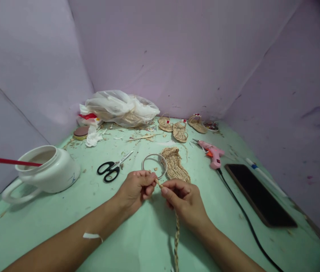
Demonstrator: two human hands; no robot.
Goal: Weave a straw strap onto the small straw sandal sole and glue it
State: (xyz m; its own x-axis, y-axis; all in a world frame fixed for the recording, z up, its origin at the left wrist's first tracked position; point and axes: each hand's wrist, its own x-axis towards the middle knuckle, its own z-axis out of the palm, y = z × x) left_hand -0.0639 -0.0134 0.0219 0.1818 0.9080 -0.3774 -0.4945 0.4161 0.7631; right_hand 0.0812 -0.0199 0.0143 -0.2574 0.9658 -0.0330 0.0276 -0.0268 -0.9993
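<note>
The braided cord was held just in front of the woven straw piece, its end pinched between thumb and fingers of the left hand. The same cord was gripped just beside that end by the thumb and fingers of the right hand, below which its length was seen hanging toward the near edge of view. The ring was overlapped by the left fingertips; whether it was touched could not be told. The scissors were placed to the left with blades slightly parted, near the white pot, in which a red stick was rested. To the right, the pink glue gun and the phone were laid on the green table. Small straw sandals were arranged near the back wall.
</note>
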